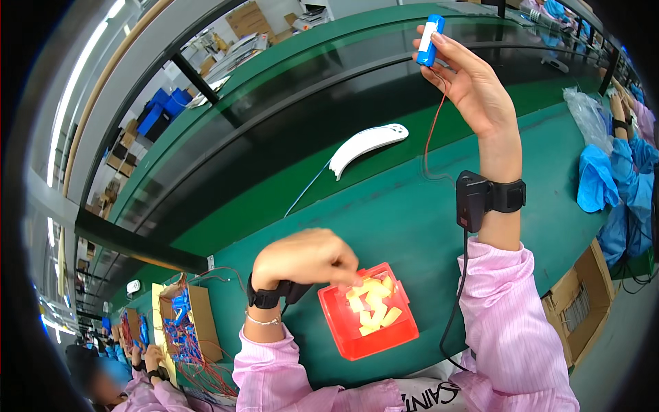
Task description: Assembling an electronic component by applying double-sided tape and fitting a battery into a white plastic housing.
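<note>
Raised at the far right, my right hand (473,89) is closed around a blue cylindrical battery pack (430,41) with a white label. Thin red and dark wires (431,134) trail from the pack down past my wrist. Nearer to me, my left hand (305,259) reaches over the back left edge of a red plastic tray (374,350). Its fingers are curled with the tips pinched together at the tray; whatever lies between them is hidden and slightly blurred. Inside the tray lie several small pale yellow pieces (376,299), loosely heaped.
A white curved device (367,145) with a cable lies beyond the tray on the green bench (274,371). At the left stands a cardboard box (204,323) of blue wired packs, by a co-worker's hands (152,357). Another open carton (583,309) is at the right, below other workers.
</note>
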`<state>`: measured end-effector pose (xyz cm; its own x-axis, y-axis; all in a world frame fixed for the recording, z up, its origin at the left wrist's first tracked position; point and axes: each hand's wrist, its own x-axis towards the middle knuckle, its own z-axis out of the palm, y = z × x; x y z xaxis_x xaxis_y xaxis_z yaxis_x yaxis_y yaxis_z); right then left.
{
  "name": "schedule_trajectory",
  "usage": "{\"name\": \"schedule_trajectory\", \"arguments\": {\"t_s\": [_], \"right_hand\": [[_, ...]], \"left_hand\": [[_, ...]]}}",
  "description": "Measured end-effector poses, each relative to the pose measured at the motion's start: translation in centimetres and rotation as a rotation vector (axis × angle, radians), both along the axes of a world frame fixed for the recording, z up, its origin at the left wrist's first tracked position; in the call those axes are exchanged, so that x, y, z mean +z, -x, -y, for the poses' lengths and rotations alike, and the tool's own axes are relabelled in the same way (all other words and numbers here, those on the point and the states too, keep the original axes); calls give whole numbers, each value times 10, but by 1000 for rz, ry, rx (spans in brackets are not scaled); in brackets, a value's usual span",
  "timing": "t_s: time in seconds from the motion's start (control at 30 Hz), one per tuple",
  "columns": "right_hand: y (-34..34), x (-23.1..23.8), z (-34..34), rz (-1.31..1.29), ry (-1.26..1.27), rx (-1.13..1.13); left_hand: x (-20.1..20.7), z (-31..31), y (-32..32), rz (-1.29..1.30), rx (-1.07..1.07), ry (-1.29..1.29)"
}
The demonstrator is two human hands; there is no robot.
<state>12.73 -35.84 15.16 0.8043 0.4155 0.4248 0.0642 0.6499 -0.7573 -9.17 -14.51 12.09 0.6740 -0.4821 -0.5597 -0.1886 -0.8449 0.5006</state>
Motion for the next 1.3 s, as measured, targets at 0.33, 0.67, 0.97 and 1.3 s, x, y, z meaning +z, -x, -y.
{"name": "schedule_trajectory", "arguments": {"t_s": [0.33, 0.67, 0.97, 1.3], "right_hand": [[-4, 7, 26, 17, -113, -92], [6, 7, 15, -33, -109, -115], [76, -22, -99, -65, 63, 181], [98, -30, -116, 214, 225, 77]], "left_hand": [[-97, -45, -184, 1017, 537, 80], [-82, -29, -197, 798, 774, 542], [-22, -31, -97, 816, 997, 1384], [-14, -21, -65, 853, 1013, 1550]]}}
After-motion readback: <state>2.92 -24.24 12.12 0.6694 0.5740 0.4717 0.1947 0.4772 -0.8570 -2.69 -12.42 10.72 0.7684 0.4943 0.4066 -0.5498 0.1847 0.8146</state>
